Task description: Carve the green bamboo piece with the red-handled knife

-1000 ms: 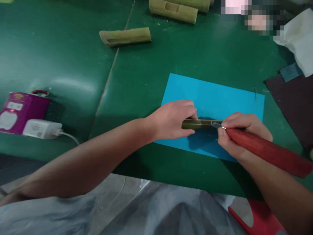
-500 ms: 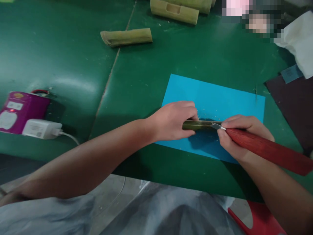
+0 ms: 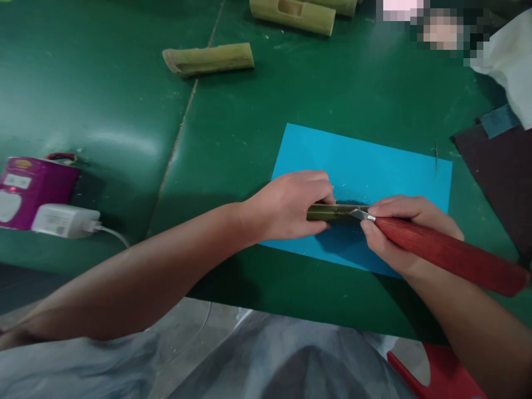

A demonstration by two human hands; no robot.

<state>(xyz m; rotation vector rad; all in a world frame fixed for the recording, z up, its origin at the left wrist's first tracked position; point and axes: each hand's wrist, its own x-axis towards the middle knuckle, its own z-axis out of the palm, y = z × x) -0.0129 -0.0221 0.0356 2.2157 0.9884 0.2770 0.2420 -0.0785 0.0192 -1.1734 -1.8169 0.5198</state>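
My left hand (image 3: pixel 297 205) is closed round one end of a dark green bamboo piece (image 3: pixel 328 213), thumb and fingers on opposite sides. In my right hand (image 3: pixel 399 221) is a carving knife (image 3: pixel 444 249) with a thick red wooden handle and a short slanted metal blade. The blade lies against the bamboo's right part, and my right fingertips are close to that end. Beneath both hands lies a bright blue sheet (image 3: pixel 353 160), with small pale shavings scattered on it. My right hand and the handle partly hide the bamboo's far end.
A split bamboo piece (image 3: pixel 210 58) and a bamboo tube with a rectangular opening (image 3: pixel 307 16) lie farther back on the green table (image 3: pixel 124 111). A purple power box (image 3: pixel 41 188) with a white charger (image 3: pixel 66 220) sits at left. Dark sheets (image 3: pixel 494 177) and white cloth (image 3: pixel 507 72) are at right.
The knife blade and my right hand have shifted slightly left along the bamboo, toward my left hand. The whole view has drifted a little; my left hand keeps its hold.
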